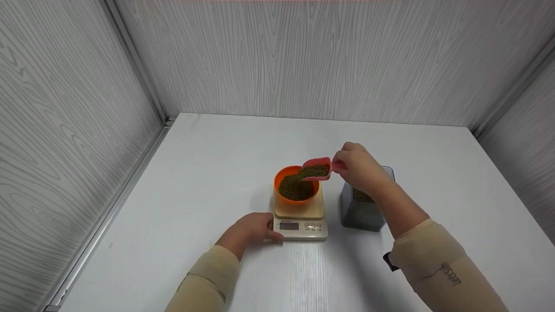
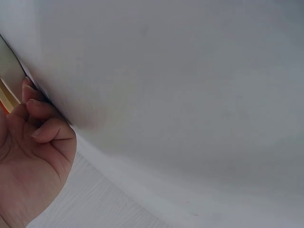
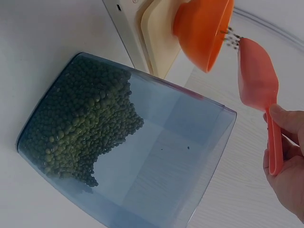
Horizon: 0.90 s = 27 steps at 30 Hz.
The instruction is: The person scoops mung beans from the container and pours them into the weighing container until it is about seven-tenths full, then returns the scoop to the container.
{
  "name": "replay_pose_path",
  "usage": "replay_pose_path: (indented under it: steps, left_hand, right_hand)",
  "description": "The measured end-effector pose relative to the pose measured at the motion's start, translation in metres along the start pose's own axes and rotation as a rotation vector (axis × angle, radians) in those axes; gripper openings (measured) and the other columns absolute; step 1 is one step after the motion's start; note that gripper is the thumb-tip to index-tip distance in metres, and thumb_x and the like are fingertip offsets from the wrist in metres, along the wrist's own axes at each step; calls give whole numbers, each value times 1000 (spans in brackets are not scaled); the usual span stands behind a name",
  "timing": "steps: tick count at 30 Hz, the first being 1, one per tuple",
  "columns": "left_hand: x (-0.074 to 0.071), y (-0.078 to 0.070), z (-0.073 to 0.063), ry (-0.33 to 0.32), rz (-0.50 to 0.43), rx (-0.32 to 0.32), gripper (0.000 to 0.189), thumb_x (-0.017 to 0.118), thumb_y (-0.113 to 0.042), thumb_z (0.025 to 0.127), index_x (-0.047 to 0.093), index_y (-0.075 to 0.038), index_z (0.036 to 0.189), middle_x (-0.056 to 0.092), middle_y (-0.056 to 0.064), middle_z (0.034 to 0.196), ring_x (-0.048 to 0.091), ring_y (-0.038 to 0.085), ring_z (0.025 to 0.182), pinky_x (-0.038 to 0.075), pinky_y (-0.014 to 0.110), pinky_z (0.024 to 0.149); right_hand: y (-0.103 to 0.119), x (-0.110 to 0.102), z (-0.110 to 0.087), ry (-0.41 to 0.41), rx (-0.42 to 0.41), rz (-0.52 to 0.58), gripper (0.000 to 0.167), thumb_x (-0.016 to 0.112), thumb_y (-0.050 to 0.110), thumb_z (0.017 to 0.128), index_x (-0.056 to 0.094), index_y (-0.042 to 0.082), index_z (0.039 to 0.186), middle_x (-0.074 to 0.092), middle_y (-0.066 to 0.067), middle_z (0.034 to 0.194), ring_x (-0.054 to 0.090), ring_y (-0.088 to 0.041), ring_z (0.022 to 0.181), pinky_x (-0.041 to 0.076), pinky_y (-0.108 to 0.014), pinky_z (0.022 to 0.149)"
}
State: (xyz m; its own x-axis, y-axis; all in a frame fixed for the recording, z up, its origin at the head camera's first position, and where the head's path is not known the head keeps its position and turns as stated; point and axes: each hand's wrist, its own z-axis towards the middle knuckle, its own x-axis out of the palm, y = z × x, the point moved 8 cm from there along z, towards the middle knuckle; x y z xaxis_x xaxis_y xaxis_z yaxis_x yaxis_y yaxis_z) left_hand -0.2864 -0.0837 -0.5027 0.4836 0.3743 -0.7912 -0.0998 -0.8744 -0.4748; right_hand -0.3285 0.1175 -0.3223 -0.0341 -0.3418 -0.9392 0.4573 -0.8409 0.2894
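Note:
In the head view my right hand (image 1: 357, 168) pinches the handle of a pink-red scoop (image 3: 258, 76). Green mung beans (image 1: 318, 170) lie in the scoop, which tips over the right rim of an orange bowl (image 3: 202, 33); a few beans fall from its lip in the right wrist view. More mung beans (image 1: 295, 189) are heaped inside the bowl. Under it is a digital kitchen scale (image 1: 302, 234) with a wood-coloured platform (image 1: 299, 212). My left hand (image 1: 253, 226) grips the scale's front left corner, thumb at the front and curled fingers (image 2: 45, 110) along the side.
A clear bluish container (image 3: 171, 128) with mung beans (image 3: 85, 123) in its bottom stands right of the scale, below my right forearm. The white table (image 1: 208, 173) is bounded by wood-grain panels (image 1: 277, 60) at the back and sides.

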Motion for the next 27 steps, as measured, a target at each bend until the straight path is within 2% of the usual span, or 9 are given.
replay_pose_path:
  steps: [13, 20, 27]
  left_hand:
    - [3, 4, 4, 5, -9, -30, 41, 72, -50, 70, 52, -16, 83, 49, -2, 73, 46, 17, 74, 37, 32, 65]
    - [4, 3, 3, 15, -7, -22, 40, 72, -50, 71, 53, -18, 85, 51, -3, 77, 46, 16, 77, 38, 33, 71]
    - [3, 5, 3, 20, -24, -45, 40, 72, -51, 71, 55, -19, 89, 54, -3, 81, 48, 17, 81, 41, 35, 77]
  right_hand:
    - [12, 1, -1, -20, -59, -14, 11, 67, 3, 80, 67, 6, 91, 53, -8, 88, 47, -22, 86, 48, -34, 75]
    - [19, 0, -6, -45, -136, -33, 11, 66, 0, 79, 67, 4, 89, 54, -8, 85, 48, -22, 83, 47, -32, 71]
    - [16, 3, -9, -10, -110, -45, 13, 68, 1, 78, 67, 5, 91, 54, -8, 86, 47, -22, 84, 46, -32, 71]
